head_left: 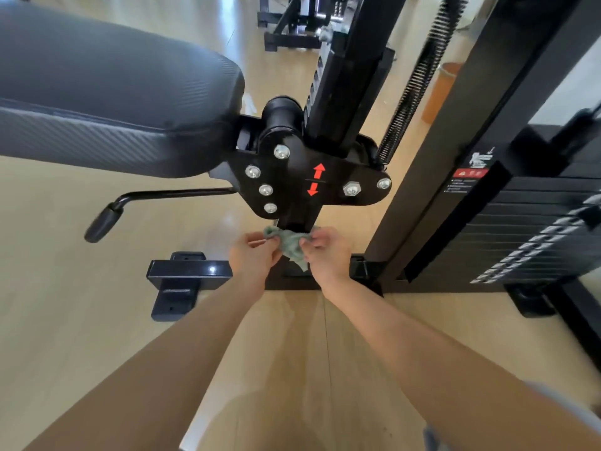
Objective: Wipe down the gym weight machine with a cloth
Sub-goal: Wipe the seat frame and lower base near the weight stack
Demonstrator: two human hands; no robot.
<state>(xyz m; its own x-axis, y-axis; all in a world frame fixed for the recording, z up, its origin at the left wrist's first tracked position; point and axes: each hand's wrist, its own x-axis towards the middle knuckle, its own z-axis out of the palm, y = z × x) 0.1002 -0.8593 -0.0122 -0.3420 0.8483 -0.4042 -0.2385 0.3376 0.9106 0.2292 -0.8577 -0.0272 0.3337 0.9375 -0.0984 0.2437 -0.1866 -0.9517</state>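
Cloth (290, 245), green and bunched, is pinched by left hand (253, 255) and right hand (327, 255) at the lower edge of the weight machine (341, 76) bracket (292, 187); seat pad (113, 102) and weight stack (536, 222) likely still need wiping.

The cloth (290, 244) is pale green and mottled. The seat pad (113, 102) is dark grey-black with a fine diagonal carbon-weave pattern. The bracket plate (292, 177) is glossy black, marked with two red arrows (316, 183) and dotted with silver bolts (281, 152). The weight stack (520, 222) is black with white tabs. The warning label (468, 173) is red with white print below. The floor (81, 288) is a light wood tone.
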